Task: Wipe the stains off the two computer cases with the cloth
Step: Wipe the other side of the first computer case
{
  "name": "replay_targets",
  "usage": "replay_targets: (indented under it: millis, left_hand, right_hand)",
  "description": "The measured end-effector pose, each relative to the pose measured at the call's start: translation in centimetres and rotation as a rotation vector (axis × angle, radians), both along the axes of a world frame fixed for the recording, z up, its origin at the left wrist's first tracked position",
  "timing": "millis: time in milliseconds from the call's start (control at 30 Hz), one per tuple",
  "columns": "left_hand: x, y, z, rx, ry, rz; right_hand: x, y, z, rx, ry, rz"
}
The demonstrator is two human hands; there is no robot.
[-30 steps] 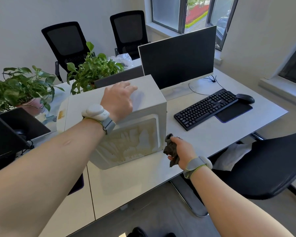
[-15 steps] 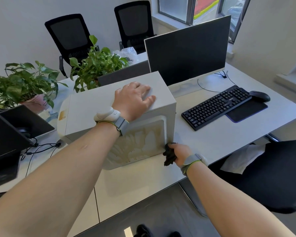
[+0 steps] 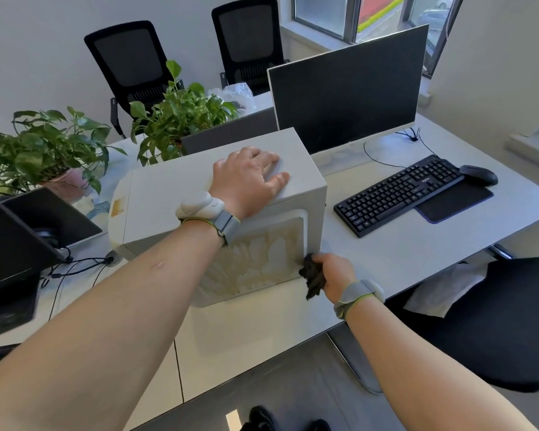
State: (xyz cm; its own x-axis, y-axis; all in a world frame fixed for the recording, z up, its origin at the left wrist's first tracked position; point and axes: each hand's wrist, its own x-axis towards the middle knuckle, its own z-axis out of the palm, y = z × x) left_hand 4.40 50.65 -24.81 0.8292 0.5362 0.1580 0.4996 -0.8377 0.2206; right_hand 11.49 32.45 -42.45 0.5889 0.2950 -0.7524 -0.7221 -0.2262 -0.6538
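A white computer case point(image 3: 175, 194) lies on its side on the desk point(image 3: 386, 256). Its near face point(image 3: 262, 259) is smeared with yellowish-brown stains. My left hand point(image 3: 249, 178) rests flat on the top of the case, fingers spread. My right hand point(image 3: 333, 272) grips a crumpled dark cloth point(image 3: 313, 273) and holds it against the lower right corner of the stained face. Only this one case is in view.
A monitor point(image 3: 346, 88) stands behind the case, with a black keyboard point(image 3: 399, 194), mouse point(image 3: 479, 175) and mouse pad to the right. Two potted plants point(image 3: 181, 113) sit at the back left. A black chair point(image 3: 495, 318) stands at the right; cables lie at the left.
My right hand has carried the cloth from beside the case to its stained face's lower right corner. My left hand has slid slightly towards the top's near edge.
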Motion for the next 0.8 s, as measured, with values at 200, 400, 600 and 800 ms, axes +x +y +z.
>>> replay_targets:
  millis: [200,400,600,800]
  left_hand:
    - [0.2,0.1,-0.2,-0.009,0.005,-0.001]
    - [0.3,0.2,-0.4,-0.013,-0.001,0.005]
    - [0.2,0.3,-0.3,-0.005,0.0,-0.001]
    - [0.2,0.3,-0.3,0.0,0.025,-0.006]
  right_hand:
    - [0.2,-2.3,4.4,0.337,-0.229,-0.077]
    - [-0.3,-3.0,1.2,0.078,-0.009,-0.097]
    - [-1.0,-0.2,2.7,0.037,-0.238,0.096]
    - [-1.7,-1.4,9.2,0.166,-0.523,0.078]
